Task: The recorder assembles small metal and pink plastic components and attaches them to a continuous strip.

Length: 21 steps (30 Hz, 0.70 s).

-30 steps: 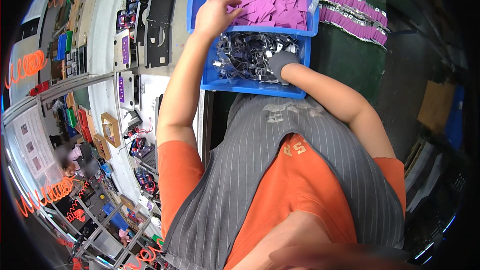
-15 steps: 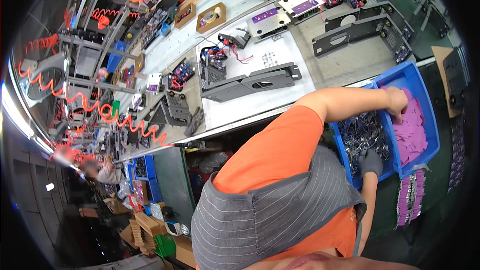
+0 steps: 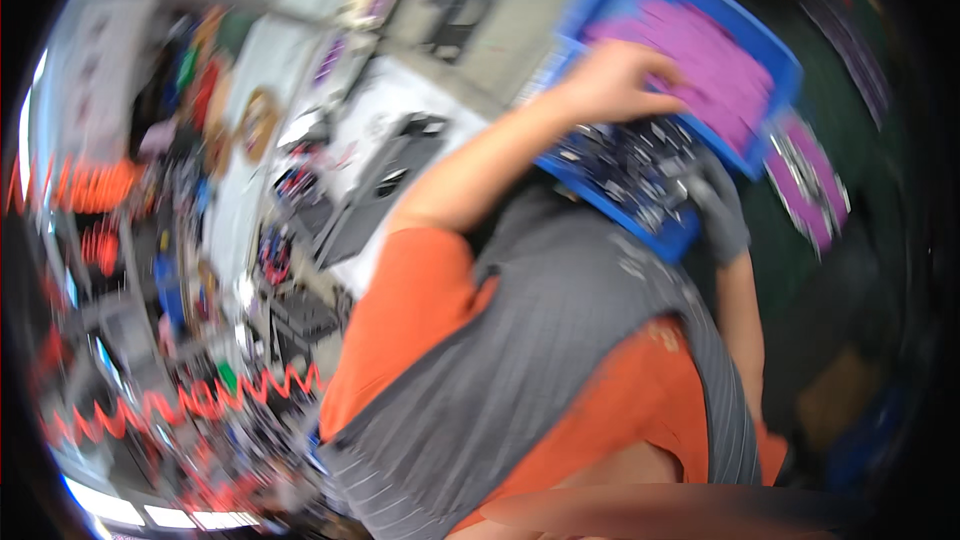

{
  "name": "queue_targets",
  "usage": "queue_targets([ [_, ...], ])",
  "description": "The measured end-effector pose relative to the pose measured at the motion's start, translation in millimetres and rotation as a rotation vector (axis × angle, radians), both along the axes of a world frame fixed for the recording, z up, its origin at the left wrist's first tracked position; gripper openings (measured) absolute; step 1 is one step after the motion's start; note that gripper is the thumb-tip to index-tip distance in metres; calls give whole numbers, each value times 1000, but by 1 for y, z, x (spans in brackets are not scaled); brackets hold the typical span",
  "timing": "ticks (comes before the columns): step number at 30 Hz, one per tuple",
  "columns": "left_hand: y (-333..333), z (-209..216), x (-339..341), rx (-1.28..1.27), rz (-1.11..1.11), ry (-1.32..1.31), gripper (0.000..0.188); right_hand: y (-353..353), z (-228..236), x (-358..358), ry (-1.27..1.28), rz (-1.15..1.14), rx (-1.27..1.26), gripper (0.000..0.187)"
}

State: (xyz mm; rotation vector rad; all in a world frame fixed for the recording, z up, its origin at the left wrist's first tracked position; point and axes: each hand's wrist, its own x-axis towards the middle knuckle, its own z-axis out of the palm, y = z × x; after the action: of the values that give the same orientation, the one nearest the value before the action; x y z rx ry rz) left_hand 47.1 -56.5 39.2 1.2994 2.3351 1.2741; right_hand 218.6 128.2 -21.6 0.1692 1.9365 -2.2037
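Note:
Over the inner edge of a blue bin [image 3: 785, 105] of flat pink pieces [image 3: 690, 50], my bare left hand [image 3: 625, 80] hovers with bent fingers. A gap shows between its thumb and fingertips, and I see nothing held there. Dark and shiny metal parts [image 3: 630, 165] fill a second blue bin [image 3: 655, 240] on the nearer side. At this bin's right end, my right hand [image 3: 722, 205] in a grey glove reaches in, its fingertips among the metal parts. Motion blur hides whether those fingers grip anything.
A dark grey metal bracket [image 3: 385, 185] lies on a white sheet on the bench to the left. Beside the bins is a stack of pink and silver strips [image 3: 808, 180]. A coiled red hose [image 3: 190, 400] stretches across the lower left.
The view has swung round, so the bench and bins appear shifted and turned, with blur. My left hand has risen off the pink pieces toward the metal parts. My right hand stays at its bin.

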Motion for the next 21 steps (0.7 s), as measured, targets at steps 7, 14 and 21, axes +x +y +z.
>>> queue_targets([
  [7, -6, 6, 33, -205, -161, 400, 21, 15, 86, 4, -7, 18, 321, 23],
  [14, 9, 15, 54, -246, -212, 504, 20, 15, 74, 10, 25, 168, 562, 22],
  [21, 15, 9, 60, -282, -408, 437, 25, 20, 56, 3, -89, 112, 517, 30],
])
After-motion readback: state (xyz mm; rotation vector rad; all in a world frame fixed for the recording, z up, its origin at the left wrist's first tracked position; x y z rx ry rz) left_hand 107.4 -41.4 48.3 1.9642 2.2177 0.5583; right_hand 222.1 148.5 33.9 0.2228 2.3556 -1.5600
